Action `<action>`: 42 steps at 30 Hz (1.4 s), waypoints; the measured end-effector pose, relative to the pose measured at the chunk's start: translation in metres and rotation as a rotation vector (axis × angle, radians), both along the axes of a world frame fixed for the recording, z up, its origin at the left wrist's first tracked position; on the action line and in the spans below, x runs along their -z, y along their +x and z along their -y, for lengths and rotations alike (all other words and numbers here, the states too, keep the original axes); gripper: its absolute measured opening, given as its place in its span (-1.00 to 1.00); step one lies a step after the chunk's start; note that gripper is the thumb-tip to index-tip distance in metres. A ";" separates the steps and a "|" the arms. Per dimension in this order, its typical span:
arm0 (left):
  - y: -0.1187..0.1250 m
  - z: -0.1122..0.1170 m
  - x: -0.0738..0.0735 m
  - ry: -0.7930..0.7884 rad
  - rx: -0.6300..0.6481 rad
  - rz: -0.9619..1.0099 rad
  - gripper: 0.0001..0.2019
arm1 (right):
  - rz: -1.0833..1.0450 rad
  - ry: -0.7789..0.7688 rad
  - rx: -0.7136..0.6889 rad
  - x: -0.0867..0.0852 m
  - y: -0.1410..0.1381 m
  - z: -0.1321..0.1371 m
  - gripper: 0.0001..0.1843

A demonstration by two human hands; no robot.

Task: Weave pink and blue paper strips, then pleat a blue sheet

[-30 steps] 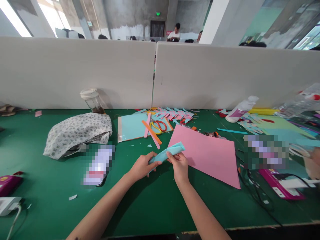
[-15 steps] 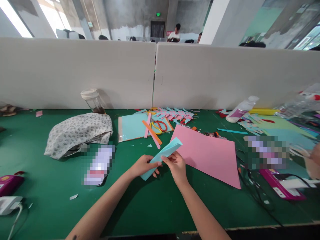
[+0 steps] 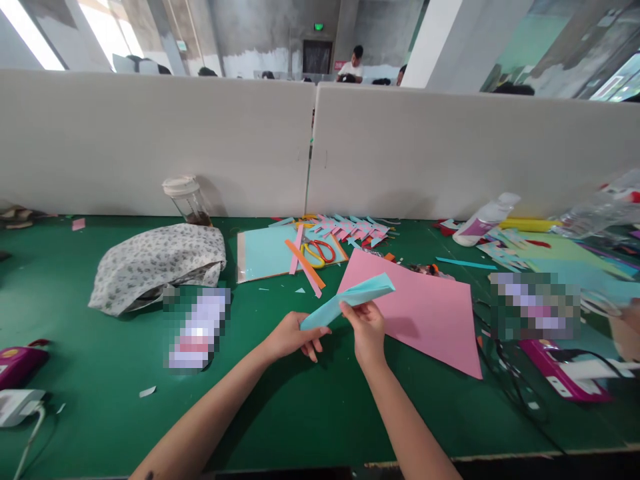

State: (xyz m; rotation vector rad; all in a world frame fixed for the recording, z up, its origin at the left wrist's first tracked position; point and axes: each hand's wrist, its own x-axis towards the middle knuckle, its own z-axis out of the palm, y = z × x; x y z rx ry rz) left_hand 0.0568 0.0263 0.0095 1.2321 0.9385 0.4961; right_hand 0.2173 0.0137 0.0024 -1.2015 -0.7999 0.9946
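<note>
Lt-blue paper (image 3: 336,305), pink sheet (image 3: 430,310), grn tbl (image 3: 300,420), gry-print wht cloth (image 3: 157,263).

No wording could be read for certain. A small green sign (image 3: 319,27) glowed high on the far wall, its marks too tiny to make out. A red sign (image 3: 340,65) beside the dark doorway (image 3: 317,57) carried pale, illegible characters. The white bottle (image 3: 491,215) bore a purple label (image 3: 472,230), its print blurred.

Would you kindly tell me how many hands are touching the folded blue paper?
2: the left hand at the nearer end of the folded blue paper, and the right hand around its middle.
</note>
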 end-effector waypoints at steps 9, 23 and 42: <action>-0.006 -0.004 0.001 0.027 0.051 0.012 -0.55 | 0.018 -0.040 -0.143 0.003 -0.003 -0.002 -0.71; -0.011 -0.006 0.002 0.087 0.209 0.018 -0.56 | 0.096 -0.040 -0.238 -0.001 -0.005 0.002 -0.74; -0.007 0.001 -0.002 0.082 0.284 -0.077 -0.49 | -0.099 -0.042 0.060 -0.002 0.011 -0.006 -0.44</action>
